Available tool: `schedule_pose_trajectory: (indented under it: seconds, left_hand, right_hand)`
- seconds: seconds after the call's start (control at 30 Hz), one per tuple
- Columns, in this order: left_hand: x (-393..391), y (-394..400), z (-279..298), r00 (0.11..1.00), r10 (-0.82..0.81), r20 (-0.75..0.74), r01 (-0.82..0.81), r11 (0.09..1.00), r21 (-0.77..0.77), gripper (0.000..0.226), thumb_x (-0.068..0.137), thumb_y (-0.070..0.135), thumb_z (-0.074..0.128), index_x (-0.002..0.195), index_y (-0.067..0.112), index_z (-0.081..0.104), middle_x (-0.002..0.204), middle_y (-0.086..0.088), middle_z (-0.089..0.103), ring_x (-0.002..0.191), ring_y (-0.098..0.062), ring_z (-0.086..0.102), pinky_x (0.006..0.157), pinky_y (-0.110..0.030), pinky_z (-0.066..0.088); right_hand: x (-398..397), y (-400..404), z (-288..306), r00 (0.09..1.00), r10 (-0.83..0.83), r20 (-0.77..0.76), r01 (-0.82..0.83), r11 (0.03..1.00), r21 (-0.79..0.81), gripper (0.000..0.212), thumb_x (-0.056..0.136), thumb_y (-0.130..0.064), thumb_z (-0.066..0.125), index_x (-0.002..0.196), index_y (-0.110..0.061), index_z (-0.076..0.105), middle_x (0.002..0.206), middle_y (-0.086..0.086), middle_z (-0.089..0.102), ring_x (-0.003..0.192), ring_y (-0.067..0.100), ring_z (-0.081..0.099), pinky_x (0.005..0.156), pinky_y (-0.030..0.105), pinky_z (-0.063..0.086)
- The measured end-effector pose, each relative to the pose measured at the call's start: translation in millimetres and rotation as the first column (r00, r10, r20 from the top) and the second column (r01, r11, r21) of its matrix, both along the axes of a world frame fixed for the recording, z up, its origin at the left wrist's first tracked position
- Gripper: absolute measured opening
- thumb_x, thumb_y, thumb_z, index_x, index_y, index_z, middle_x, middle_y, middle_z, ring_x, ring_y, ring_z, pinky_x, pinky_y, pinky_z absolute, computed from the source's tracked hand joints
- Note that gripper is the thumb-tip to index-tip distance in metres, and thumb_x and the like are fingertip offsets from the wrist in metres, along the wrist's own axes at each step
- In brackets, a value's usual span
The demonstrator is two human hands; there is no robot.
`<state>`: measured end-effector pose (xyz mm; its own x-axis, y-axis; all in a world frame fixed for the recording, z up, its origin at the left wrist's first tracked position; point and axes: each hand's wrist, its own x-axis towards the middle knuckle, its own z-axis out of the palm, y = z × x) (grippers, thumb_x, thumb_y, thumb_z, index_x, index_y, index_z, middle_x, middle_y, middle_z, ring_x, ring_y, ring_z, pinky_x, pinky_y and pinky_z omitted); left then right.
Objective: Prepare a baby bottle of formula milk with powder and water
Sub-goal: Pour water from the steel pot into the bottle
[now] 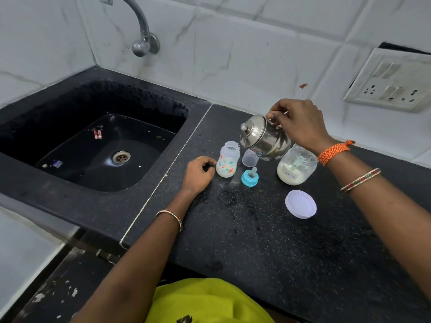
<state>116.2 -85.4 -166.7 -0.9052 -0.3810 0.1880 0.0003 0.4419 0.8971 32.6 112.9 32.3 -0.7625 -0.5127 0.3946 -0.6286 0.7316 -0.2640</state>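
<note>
My right grip (296,122) tilts the steel kettle (265,137) over the baby bottle (227,159); left grip (198,172), loosely curled, empty, should steady it.

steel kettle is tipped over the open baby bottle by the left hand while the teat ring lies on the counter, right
Not quite: the head view shows the right hand tipping the steel kettle over the open baby bottle; the teat ring does lie on the counter.

"Formula" label on powder jar (294,167)
</note>
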Motion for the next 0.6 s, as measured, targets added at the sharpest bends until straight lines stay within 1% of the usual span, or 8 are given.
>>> schedule_pose_trajectory:
  seconds: [0.17,0.27,0.4,0.5,0.6]
  left_hand:
    - [0.2,-0.2,0.3,1.0,-0.002,0.004,0.002,1.0,-0.002,0.022,0.077,0.002,0.054,0.09,0.011,0.07,0.095,-0.002,0.067,0.088,-0.017,0.062,0.083,-0.034,0.054]
    - [0.2,-0.3,0.4,1.0,0.003,0.009,-0.002,1.0,-0.004,0.022,0.077,0.002,0.055,0.09,0.011,0.07,0.095,-0.002,0.067,0.088,-0.016,0.062,0.083,-0.033,0.054]
    - [-0.1,-0.3,1.3,1.0,0.002,0.011,-0.002,1.0,-0.005,0.021,0.078,0.002,0.055,0.089,0.012,0.07,0.095,0.0,0.066,0.088,-0.016,0.062,0.083,-0.033,0.053]
    - [0.3,-0.1,1.6,1.0,-0.001,0.009,0.001,1.0,-0.003,0.021,0.078,0.002,0.055,0.089,0.011,0.07,0.094,-0.001,0.066,0.087,-0.017,0.062,0.083,-0.033,0.053]
    - [0.5,-0.4,0.8,1.0,-0.001,0.003,0.001,1.0,-0.006,0.021,0.077,0.003,0.055,0.089,0.011,0.07,0.094,-0.003,0.067,0.087,-0.018,0.063,0.083,-0.035,0.054]
  right_hand:
    - [-0.1,-2.7,0.4,1.0,0.023,-0.017,-0.022,0.999,0.029,0.029,0.092,-0.041,0.057,0.098,-0.017,0.071,0.092,0.002,0.074,0.09,0.023,0.067,0.075,0.038,0.051]
    - [-0.7,-4.9,0.5,0.999,0.031,-0.029,-0.03,0.998,0.052,0.028,0.092,-0.041,0.057,0.099,-0.017,0.071,0.092,0.003,0.074,0.09,0.023,0.067,0.073,0.033,0.046]
    - [-2.2,-6.0,2.0,0.998,0.042,-0.04,-0.039,0.996,0.074,0.029,0.092,-0.041,0.056,0.1,-0.017,0.072,0.094,0.004,0.074,0.092,0.024,0.066,0.074,0.036,0.047]
    - [-3.2,-6.7,2.8,0.996,0.054,-0.064,-0.049,0.995,0.085,0.029,0.093,-0.04,0.056,0.101,-0.018,0.072,0.094,0.004,0.074,0.092,0.024,0.066,0.072,0.033,0.044]
    - [-3.2,-8.4,4.7,0.994,0.07,-0.083,-0.062,0.993,0.097,0.028,0.093,-0.04,0.056,0.101,-0.018,0.072,0.093,0.004,0.074,0.092,0.025,0.066,0.072,0.034,0.044]
